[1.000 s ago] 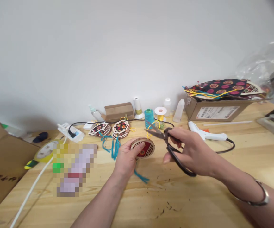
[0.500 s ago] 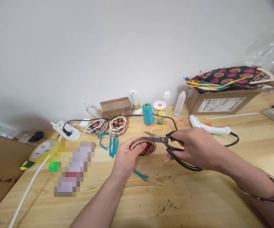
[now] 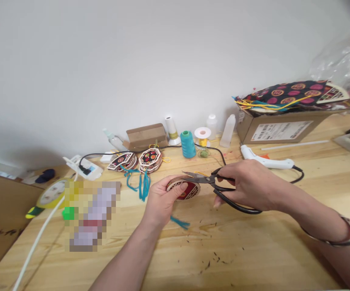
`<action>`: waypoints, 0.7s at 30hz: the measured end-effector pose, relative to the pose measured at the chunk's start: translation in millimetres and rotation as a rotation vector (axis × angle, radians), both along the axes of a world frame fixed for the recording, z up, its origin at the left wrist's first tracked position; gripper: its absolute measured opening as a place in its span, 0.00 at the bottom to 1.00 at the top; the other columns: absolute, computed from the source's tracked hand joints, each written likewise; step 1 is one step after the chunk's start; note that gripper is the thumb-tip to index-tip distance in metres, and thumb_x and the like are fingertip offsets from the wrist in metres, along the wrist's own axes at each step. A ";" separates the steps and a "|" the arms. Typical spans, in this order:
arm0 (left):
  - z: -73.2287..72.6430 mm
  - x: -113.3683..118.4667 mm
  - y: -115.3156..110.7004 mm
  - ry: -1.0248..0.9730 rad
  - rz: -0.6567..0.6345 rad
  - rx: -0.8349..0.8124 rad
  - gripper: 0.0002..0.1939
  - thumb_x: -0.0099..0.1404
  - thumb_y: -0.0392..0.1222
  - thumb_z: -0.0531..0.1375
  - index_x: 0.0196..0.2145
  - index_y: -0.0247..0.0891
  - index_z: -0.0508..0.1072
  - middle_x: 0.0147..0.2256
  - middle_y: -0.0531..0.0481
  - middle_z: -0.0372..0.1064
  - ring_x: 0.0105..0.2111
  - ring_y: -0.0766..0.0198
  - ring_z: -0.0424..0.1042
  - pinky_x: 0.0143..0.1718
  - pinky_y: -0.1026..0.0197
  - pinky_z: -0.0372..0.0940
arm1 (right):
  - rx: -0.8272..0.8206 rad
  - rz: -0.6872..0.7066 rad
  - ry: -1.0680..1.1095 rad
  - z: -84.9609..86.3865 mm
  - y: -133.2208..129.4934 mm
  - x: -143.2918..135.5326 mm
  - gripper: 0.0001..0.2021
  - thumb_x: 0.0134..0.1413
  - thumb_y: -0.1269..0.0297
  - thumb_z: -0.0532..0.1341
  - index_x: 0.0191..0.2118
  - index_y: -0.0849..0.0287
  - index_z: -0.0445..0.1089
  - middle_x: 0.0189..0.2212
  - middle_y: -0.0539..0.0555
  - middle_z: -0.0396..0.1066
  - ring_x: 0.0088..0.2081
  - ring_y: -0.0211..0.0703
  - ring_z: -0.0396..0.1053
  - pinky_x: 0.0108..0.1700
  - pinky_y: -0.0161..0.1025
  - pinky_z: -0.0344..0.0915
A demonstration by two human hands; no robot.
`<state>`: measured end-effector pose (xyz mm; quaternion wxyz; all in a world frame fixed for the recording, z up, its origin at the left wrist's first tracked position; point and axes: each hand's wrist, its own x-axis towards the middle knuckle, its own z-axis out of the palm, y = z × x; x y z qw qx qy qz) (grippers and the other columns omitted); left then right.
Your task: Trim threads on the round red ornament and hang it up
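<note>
Head view: clamping the disc (image 3: 190, 189) in the left grip (image 3: 162, 202), with the thumb across its face. Holding the scissors (image 3: 210, 180) just right of the disc in the right grip (image 3: 249, 184), closed round the handles, with blades slightly parted at its upper edge, near the yellow cord (image 3: 201, 173). Showing a teal tassel (image 3: 180, 222) just below the disc, a teal spool (image 3: 188, 145) and yellow spool (image 3: 203, 137) beyond it, an octagon stack (image 3: 150, 159) beyond to its left, and a glue gun (image 3: 268, 162) beyond to its right.

Pixelated item (image 3: 94, 218) left of my left hand (image 3: 161, 200) is unreadable, my thumb (image 3: 178, 192) hides part of the round ornament (image 3: 190, 190), scissors (image 3: 209, 180) in my right hand (image 3: 250, 184) block some yellow cord (image 3: 199, 173).
</note>
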<state>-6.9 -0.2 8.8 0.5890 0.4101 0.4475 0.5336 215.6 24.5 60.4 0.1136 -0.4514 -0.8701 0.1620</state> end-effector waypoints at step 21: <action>3.6 2.2 -1.4 -0.068 -0.030 -0.060 0.14 0.42 0.39 0.71 0.30 0.35 0.79 0.29 0.46 0.78 0.28 0.60 0.75 0.33 0.60 0.70 | -0.065 0.128 0.071 -4.4 6.6 6.2 0.23 0.44 0.41 0.60 0.21 0.60 0.66 0.16 0.47 0.61 0.20 0.32 0.51 0.23 0.33 0.45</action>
